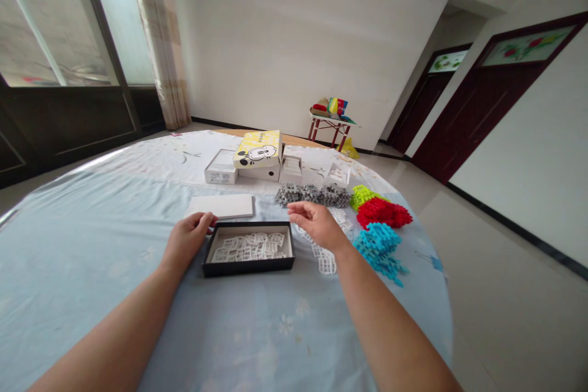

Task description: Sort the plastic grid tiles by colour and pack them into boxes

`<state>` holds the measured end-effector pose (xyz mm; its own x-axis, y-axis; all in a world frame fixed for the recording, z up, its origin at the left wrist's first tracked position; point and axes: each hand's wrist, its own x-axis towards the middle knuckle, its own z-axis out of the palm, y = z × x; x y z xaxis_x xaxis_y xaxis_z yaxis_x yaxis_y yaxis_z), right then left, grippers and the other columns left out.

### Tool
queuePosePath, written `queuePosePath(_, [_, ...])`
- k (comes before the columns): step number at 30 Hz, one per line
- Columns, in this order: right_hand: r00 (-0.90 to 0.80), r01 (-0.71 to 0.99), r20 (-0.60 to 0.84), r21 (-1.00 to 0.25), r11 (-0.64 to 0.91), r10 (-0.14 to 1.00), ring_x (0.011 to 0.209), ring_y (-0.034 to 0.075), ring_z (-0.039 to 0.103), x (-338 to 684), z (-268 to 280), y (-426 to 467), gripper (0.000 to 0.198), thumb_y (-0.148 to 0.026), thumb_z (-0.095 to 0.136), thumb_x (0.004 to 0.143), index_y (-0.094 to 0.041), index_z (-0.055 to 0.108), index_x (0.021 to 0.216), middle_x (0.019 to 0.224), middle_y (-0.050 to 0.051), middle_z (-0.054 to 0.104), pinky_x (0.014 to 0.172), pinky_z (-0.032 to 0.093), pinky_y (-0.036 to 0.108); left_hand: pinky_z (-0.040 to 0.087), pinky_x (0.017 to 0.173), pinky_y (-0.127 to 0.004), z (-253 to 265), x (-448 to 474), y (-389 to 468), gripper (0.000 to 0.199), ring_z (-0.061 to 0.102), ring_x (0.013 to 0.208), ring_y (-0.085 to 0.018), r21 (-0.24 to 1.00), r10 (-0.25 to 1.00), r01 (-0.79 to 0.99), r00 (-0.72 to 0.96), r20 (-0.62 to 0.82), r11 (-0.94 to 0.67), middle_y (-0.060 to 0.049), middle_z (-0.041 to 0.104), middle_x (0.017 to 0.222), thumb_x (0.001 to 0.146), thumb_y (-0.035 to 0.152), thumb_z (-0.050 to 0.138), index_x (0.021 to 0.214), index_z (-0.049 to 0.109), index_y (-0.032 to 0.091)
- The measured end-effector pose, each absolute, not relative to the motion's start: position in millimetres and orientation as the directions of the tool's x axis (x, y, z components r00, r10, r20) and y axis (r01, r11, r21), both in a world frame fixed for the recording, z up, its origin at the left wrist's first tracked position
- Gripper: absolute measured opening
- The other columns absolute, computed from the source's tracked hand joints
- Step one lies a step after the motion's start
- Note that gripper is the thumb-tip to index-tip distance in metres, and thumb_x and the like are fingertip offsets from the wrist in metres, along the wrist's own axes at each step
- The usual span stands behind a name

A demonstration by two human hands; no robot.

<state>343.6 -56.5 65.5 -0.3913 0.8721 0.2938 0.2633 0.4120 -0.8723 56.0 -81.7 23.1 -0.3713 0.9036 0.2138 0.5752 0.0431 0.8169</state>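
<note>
A shallow black box (pixel 248 267) with a pale inside stands in front of me, with several flat white lattice pieces (pixel 250 247) lying in it. My left hand (pixel 189 237) is closed at the box's far left corner, its fingertips on the rim. Just above the far right corner is my right hand (pixel 316 225), thumb and fingers a little apart, and I see nothing between them. Beneath and beside the right hand, more white lattice pieces (pixel 327 262) lie spread on the cloth, partly hidden by the wrist.
Behind the box lies a flat white box (pixel 222 206). Piles of grey (pixel 312 195), green (pixel 364 196), red (pixel 383 214) and blue plastic pieces (pixel 379 248) line the right. A yellow cartoon box (pixel 258 150) and small white boxes (pixel 221 166) stand farther back on the round table.
</note>
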Motion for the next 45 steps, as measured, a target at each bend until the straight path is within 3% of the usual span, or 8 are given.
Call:
queuePosePath(5, [-0.442,0.602,0.13,-0.69,0.401,0.887,0.08,0.015,0.061,380,79,-60,0.037,-0.032,0.065,0.071,-0.019,0.061,0.105,0.094,0.005,0.066,0.073,0.048,0.029,0.045,0.057,-0.024,23,55,-80,0.036,0.06,0.059,-0.017,0.811,0.911,0.583,-0.358,0.205,0.047,0.0,0.066,0.061,0.071,0.047,0.045,0.073,0.066,0.018])
queuePosePath(8, [-0.48,0.763,-0.007,-0.497,0.413,0.877,0.082,0.018,0.061,396,80,-66,0.047,-0.032,0.07,0.064,-0.02,0.061,0.108,0.096,0.005,0.066,0.073,0.046,0.028,0.043,0.056,-0.022,24,54,-81,0.035,0.059,0.06,-0.016,0.792,0.917,0.607,-0.348,0.198,0.06,0.001,0.066,0.061,0.072,0.045,0.046,0.076,0.067,0.017])
queuePosePath(12, [-0.486,0.852,-0.062,-0.256,0.457,0.872,0.098,0.023,0.057,409,75,-77,0.058,-0.036,0.074,0.058,-0.022,0.058,0.113,0.108,0.007,0.061,0.083,0.042,0.031,0.041,0.055,-0.021,26,55,-82,0.035,0.059,0.06,-0.016,0.783,0.916,0.618,-0.353,0.192,0.074,0.003,0.065,0.061,0.073,0.044,0.045,0.076,0.067,0.017])
queuePosePath(16, [-0.482,0.87,-0.096,-0.17,0.463,0.871,0.105,0.026,0.053,412,67,-86,0.063,-0.036,0.074,0.056,-0.024,0.056,0.115,0.115,0.008,0.058,0.088,0.04,0.033,0.042,0.055,-0.022,26,56,-83,0.035,0.059,0.06,-0.016,0.785,0.916,0.615,-0.355,0.189,0.076,0.002,0.065,0.061,0.073,0.044,0.045,0.076,0.067,0.017])
queuePosePath(27, [-0.419,0.879,0.0,-0.25,0.406,0.908,0.11,0.023,0.049,393,47,-75,0.046,-0.03,0.062,0.072,-0.019,0.055,0.117,0.115,0.01,0.057,0.092,0.037,0.032,0.042,0.054,-0.022,29,57,-85,0.034,0.059,0.059,-0.016,0.807,0.914,0.585,-0.364,0.18,0.074,0.002,0.066,0.063,0.072,0.044,0.045,0.074,0.066,0.017])
queuePosePath(34, [-0.47,0.849,-0.022,-0.287,0.445,0.882,0.104,0.023,0.051,397,45,-79,0.049,-0.031,0.068,0.064,-0.02,0.058,0.111,0.108,0.008,0.058,0.088,0.039,0.03,0.042,0.053,-0.022,29,57,-86,0.034,0.059,0.06,-0.016,0.806,0.918,0.587,-0.355,0.175,0.073,0.001,0.066,0.065,0.072,0.044,0.045,0.075,0.066,0.016])
queuePosePath(41, [-0.493,0.822,-0.036,-0.348,0.451,0.869,0.093,0.019,0.053,398,39,-73,0.039,-0.027,0.066,0.063,-0.02,0.063,0.101,0.096,0.005,0.057,0.081,0.04,0.026,0.044,0.057,-0.023,27,57,-82,0.036,0.06,0.061,-0.017,0.808,0.916,0.583,-0.368,0.163,0.091,0.0,0.066,0.065,0.071,0.046,0.044,0.075,0.065,0.018])
queuePosePath(45, [-0.486,0.818,-0.025,-0.365,0.444,0.874,0.084,0.017,0.053,398,40,-72,0.025,-0.026,0.067,0.06,-0.018,0.064,0.083,0.086,0.003,0.057,0.073,0.04,0.024,0.044,0.058,-0.023,24,55,-81,0.036,0.06,0.061,-0.016,0.816,0.918,0.572,-0.363,0.157,0.087,0.0,0.067,0.067,0.071,0.047,0.043,0.076,0.065,0.018])
